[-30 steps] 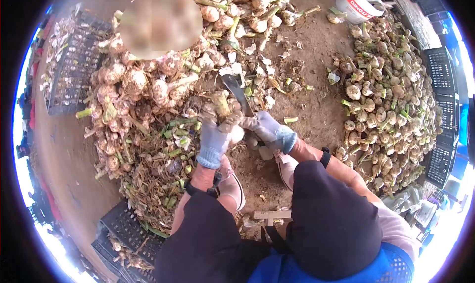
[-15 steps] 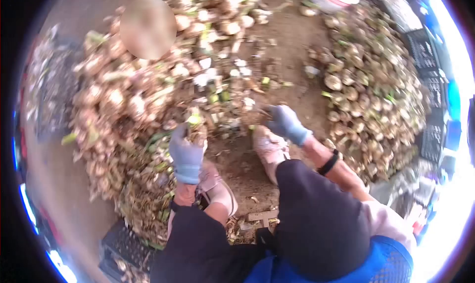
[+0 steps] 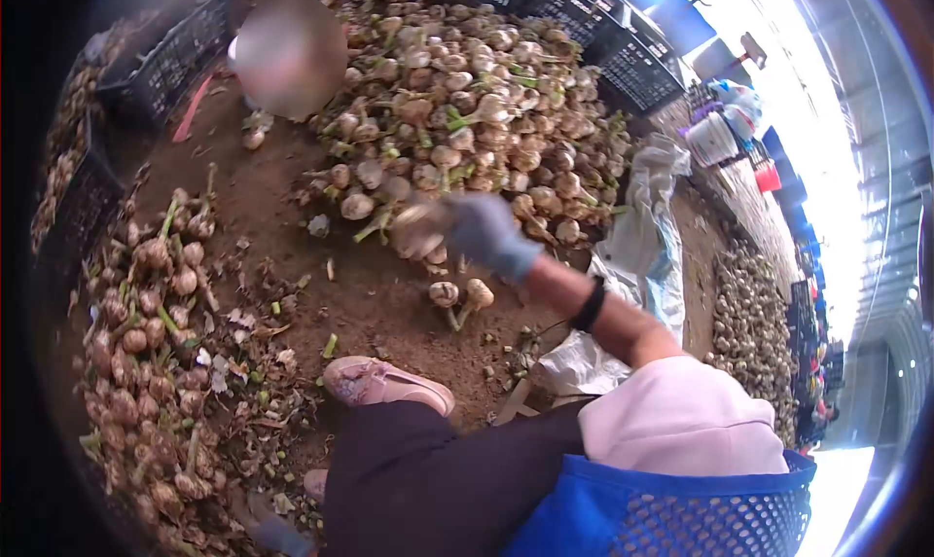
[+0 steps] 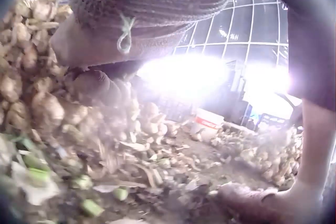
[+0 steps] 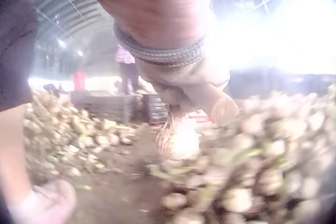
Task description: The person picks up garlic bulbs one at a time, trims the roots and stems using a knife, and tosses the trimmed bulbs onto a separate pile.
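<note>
Tons of garlic on this dirt floor: one big garlic heap, a smaller heap off to the left, and a crumpled white sack beside the big one. Gloved left hand is down by the smaller heap, honestly can't tell what its fingers are doing. Gloved right hand is at the big heap's near edge, fingers gripping a garlic bulb that hangs just below them. Couple of loose bulbs on the dirt nearby.

White light glares along the head view's right side, whose rim bends and darkens; both wrist views look hazy, with blown-out patches; the right hand is blurred.
</note>
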